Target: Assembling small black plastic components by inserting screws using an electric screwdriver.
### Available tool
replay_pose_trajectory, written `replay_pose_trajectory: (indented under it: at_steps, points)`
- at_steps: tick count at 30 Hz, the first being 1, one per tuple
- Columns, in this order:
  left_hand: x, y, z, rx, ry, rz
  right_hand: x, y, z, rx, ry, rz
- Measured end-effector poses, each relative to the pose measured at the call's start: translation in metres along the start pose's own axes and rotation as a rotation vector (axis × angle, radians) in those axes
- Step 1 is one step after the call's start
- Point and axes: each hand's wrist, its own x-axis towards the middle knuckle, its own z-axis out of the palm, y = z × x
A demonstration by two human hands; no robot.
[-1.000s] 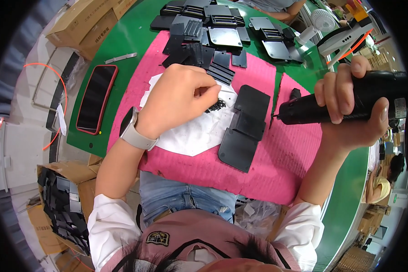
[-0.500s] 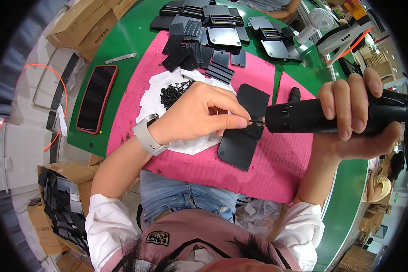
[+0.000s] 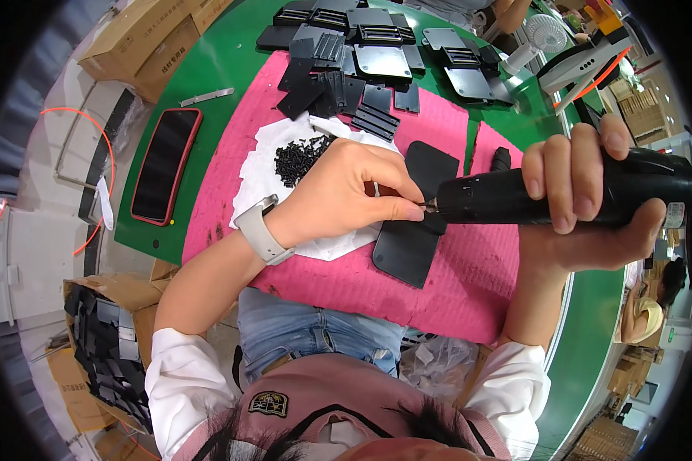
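Note:
My right hand (image 3: 584,184) is wrapped round a black electric screwdriver (image 3: 507,194), held level with its bit pointing left. My left hand (image 3: 354,192) pinches thumb and forefinger together on a small dark screw (image 3: 424,204), right at the bit's tip; the fingers hide most of it. Under both lies a black plate assembly (image 3: 409,253), two flat panels joined by a middle part that my left hand and the screwdriver partly cover. Beside my left hand, a heap of black screws (image 3: 298,160) rests on a white cloth or paper (image 3: 247,173).
A pink ribbed mat (image 3: 469,284) covers part of the green table (image 3: 231,46). Black plates (image 3: 377,96) and finished-looking assemblies (image 3: 380,61) are piled at the back. A red-edged phone (image 3: 165,165) lies left; a white fan (image 3: 544,32) stands back right. A box of black parts (image 3: 111,353) is lower left.
The screwdriver in my right hand has moved slightly left, bringing its bit up to my left fingertips. My left hand keeps its pinch almost in place.

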Motion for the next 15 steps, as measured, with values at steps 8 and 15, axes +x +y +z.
replay_pose_trajectory:
  at_steps: [8, 15]
  points:
    - [0.001, 0.004, 0.004, -0.078, -0.041, -0.107, 0.002, -0.006, -0.014, 0.160, 0.078, 0.075]
    - [0.001, -0.009, 0.022, 0.504, 0.029, 0.116, -0.015, -0.010, -0.027, -0.281, 0.026, 0.106]
